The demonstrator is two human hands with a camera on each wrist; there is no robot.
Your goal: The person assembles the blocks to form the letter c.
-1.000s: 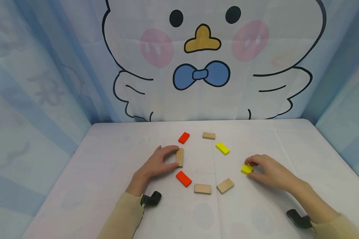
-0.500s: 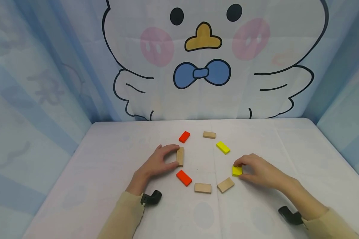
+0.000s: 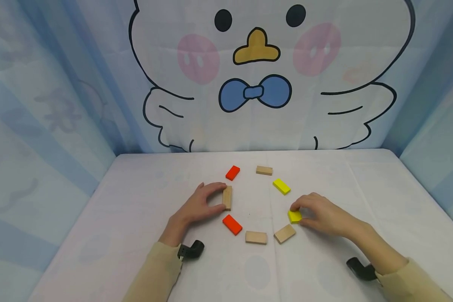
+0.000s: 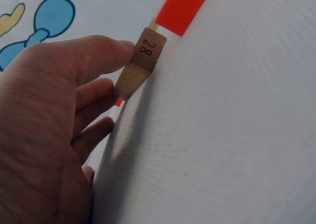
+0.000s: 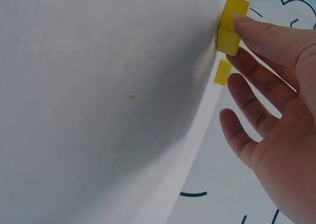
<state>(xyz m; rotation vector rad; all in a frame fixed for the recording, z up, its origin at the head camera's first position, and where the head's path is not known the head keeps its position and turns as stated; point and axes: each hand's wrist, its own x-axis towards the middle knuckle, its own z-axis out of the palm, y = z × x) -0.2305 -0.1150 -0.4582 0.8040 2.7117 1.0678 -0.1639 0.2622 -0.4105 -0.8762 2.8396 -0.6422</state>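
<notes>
My left hand [image 3: 198,206] pinches a plain wooden block [image 3: 227,199] lengthwise on the table, thumb at its near end and a finger at its far end. In the left wrist view that wooden block [image 4: 146,49] shows the number 28 on its end. My right hand [image 3: 326,216] pinches a yellow block [image 3: 294,217] between thumb and fingers, just behind a tilted wooden block [image 3: 285,234]. In the right wrist view the thumb lies on the yellow block [image 5: 229,34], while the other fingers spread below. Red blocks lie beyond [image 3: 233,173] and nearer than the left hand's block.
Blocks form a rough ring on the white-covered table [image 3: 154,176]. Among them are a near red block [image 3: 232,225], a wooden block [image 3: 256,238] at the front, another yellow block [image 3: 281,186] and a wooden block [image 3: 264,170] at the back. A printed curtain [image 3: 249,130] hangs behind.
My right hand has moved left with the yellow block, bringing it up to the ring's right side. The left hand keeps its place on the wooden block.
</notes>
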